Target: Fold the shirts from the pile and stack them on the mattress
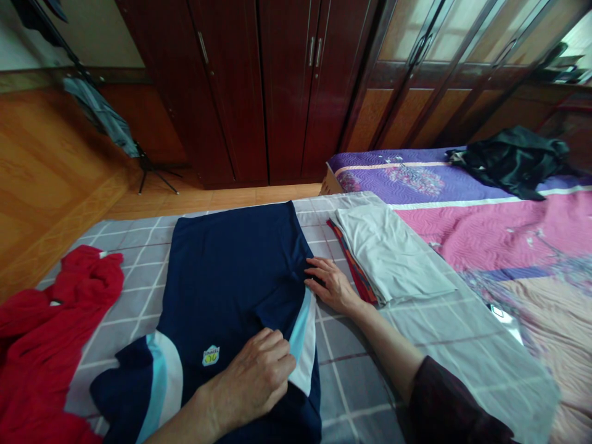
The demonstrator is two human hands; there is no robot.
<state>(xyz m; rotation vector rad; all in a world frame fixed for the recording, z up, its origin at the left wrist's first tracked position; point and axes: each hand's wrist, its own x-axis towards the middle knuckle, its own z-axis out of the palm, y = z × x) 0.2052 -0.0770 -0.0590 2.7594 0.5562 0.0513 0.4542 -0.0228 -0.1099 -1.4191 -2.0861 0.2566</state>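
Note:
A navy T-shirt [231,265] lies spread on the grey checked sheet, its hem toward the far edge. Light blue and white panels run along its sleeves, and a small tennis badge sits on the chest. My left hand [259,373] is closed on the shirt near the right sleeve panel; its fingertips are mostly hidden under the knuckles. At the shirt's right edge, my right hand [333,287] rests with fingers stretched out and touching the fabric, not wrapped around it. Some creases run across the cloth between the two hands.
A red garment [87,308] lies crumpled at the left. To the right are folded clothes, with a pale grey garment [388,253] on top. A dark jacket [518,157] lies on the purple and pink bedding [509,228]. Dark wooden wardrobes [296,92] stand behind.

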